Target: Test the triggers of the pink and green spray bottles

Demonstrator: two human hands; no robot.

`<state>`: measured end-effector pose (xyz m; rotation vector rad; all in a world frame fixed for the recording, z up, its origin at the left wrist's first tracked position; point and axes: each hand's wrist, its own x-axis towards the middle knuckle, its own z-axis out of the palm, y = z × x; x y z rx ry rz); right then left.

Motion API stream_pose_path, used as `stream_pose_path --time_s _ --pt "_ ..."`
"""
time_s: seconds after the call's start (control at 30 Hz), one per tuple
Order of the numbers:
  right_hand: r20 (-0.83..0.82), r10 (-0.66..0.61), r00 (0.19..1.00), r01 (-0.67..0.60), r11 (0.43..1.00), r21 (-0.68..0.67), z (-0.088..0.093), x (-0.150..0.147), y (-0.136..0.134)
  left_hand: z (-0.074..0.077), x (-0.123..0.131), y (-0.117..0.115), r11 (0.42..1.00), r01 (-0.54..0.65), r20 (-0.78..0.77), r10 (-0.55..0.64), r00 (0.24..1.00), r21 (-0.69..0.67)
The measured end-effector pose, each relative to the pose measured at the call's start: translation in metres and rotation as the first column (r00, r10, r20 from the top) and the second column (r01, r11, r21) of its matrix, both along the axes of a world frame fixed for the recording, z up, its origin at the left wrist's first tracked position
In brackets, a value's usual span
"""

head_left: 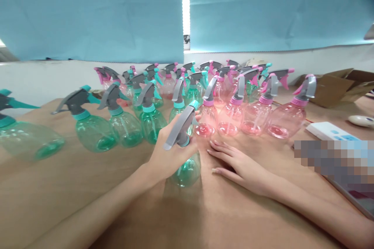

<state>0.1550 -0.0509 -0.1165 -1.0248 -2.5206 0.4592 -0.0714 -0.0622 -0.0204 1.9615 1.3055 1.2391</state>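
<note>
My left hand [172, 149] is wrapped round the neck of a green spray bottle [186, 171] with a grey and turquoise head, near the middle of the table. Palm down on the brown tabletop [140, 218], my right hand [236, 163] lies with its fingers spread and holds nothing. Just beyond it, pink spray bottles [230, 118] with grey heads form a row. More green bottles [125, 128] stand to the left of my left hand, and one green bottle [26, 140] is at the far left edge.
Several more pink and green bottles [168, 83] crowd behind the front row. An open cardboard box [330, 87] sits at the back right, near a white mouse [362, 120] and a white box [327, 130]. A blurred-out object is at the right edge. Blue curtains [93, 11] hang behind.
</note>
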Motion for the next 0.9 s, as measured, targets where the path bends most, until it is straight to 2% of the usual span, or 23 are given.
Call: stream_pose_path --time_s 0.9 --pt "0.025 0.001 1.0 -0.001 1.0 0.009 0.001 0.0005 0.0005 0.0082 0.0028 -0.0032 0.999 -0.004 -0.029 0.005 1.0 0.053"
